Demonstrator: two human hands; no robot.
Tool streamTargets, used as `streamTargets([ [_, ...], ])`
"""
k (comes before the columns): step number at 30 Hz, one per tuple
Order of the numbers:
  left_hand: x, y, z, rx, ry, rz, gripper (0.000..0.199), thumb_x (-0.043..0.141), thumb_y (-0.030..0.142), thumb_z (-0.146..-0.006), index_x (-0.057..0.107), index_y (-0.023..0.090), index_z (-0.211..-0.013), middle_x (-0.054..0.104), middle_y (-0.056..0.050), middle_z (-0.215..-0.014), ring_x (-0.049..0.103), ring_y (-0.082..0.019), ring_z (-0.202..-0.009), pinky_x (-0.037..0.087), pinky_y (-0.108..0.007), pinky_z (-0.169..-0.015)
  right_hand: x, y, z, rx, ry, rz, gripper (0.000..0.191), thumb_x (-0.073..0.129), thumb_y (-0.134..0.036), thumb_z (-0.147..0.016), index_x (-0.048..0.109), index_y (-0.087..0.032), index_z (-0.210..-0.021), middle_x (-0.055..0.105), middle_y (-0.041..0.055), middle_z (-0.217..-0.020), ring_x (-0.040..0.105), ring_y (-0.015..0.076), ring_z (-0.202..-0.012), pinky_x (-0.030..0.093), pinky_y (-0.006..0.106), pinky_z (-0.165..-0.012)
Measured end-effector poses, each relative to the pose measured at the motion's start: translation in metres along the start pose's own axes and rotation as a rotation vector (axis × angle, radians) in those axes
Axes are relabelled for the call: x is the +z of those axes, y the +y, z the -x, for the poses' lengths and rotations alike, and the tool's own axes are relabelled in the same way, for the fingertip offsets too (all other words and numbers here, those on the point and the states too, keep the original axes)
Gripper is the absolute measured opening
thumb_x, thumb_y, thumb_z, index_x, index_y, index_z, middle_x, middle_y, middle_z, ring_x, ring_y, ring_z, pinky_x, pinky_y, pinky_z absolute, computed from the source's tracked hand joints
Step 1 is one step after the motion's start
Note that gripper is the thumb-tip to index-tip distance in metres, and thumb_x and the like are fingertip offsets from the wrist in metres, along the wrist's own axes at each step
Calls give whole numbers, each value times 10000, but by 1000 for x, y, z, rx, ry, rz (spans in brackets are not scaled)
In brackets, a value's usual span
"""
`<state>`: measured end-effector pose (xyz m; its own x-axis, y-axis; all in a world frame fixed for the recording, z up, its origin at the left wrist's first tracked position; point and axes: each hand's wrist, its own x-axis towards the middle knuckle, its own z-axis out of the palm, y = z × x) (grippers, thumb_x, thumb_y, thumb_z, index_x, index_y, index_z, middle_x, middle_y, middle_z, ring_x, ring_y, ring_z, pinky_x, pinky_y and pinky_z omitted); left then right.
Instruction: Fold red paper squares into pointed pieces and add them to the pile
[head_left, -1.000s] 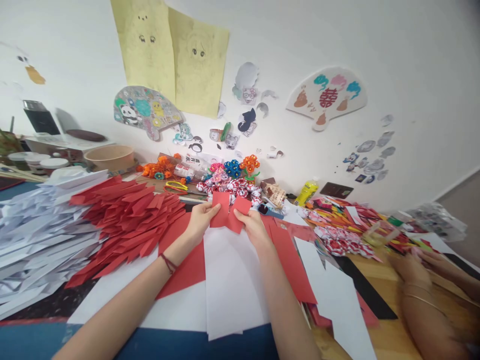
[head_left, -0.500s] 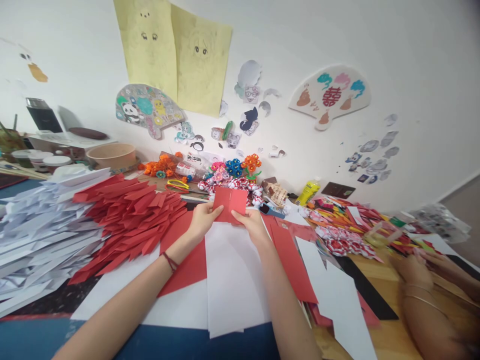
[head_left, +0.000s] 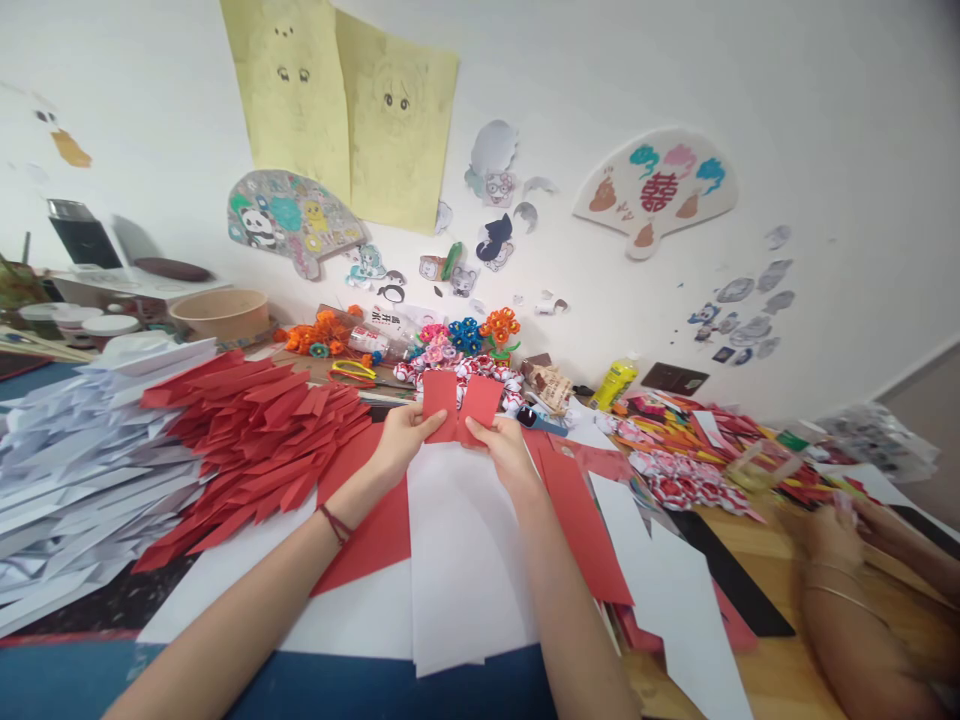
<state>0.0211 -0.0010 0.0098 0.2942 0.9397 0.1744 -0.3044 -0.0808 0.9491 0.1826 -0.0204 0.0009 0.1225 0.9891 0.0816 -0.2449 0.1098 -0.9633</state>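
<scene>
Two red paper pieces stand side by side above the white sheets [head_left: 472, 560], parted by a gap at the top. My left hand [head_left: 401, 440] pinches the left red piece [head_left: 439, 392] between thumb and fingers. The right red piece [head_left: 481, 400] is pinched in my right hand [head_left: 506, 450]. Near their lower edge the pieces come close; whether they still join there I cannot tell. Red sheets [head_left: 375, 540] lie under my left wrist, and a further red sheet [head_left: 585, 520] lies right of my right forearm.
Folded white strips [head_left: 97, 470] and folded red strips [head_left: 255, 440] are heaped at the left. Paper flowers [head_left: 469, 335] stand behind my hands. Yellow scissors [head_left: 352, 371] lie nearby. At the right, another person's hands [head_left: 836, 530] work over the wooden table [head_left: 660, 665].
The red paper has split down from its top edge into two parts with a gap between them. My hands have barely moved.
</scene>
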Motion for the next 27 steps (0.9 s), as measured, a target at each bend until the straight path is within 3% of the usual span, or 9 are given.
streamTargets([
  [3,-3,-2,-3,-10,-21,-81,478,788,414,-613,691,92,-953,728,-104,-869,666,-204,-720,525,-295,-648,0,0,0,-18,23,33,432,821,-408,-571,733,-121,-881,736,103,-924,677,236,-772,538,354,-697],
  [8,-9,-13,-11,29,53,-195,452,780,449,-609,713,85,-869,723,-95,-825,644,-173,-674,522,-279,-639,-2,3,-2,-26,-17,89,438,832,-397,-562,731,-105,-873,738,102,-876,680,224,-746,543,343,-697],
  [17,-4,-14,-8,1,17,-77,562,780,496,-605,707,101,-999,724,-108,-927,672,-220,-811,545,-318,-720,-5,1,-5,-29,19,63,417,856,-376,-514,736,-132,-831,742,85,-851,680,219,-710,555,346,-661],
  [27,1,-14,-5,60,62,-101,502,758,480,-643,709,103,-972,716,-101,-909,665,-222,-805,551,-347,-731,-6,1,-5,-22,29,28,392,848,-332,-533,734,-142,-856,743,80,-879,681,212,-723,551,349,-683],
])
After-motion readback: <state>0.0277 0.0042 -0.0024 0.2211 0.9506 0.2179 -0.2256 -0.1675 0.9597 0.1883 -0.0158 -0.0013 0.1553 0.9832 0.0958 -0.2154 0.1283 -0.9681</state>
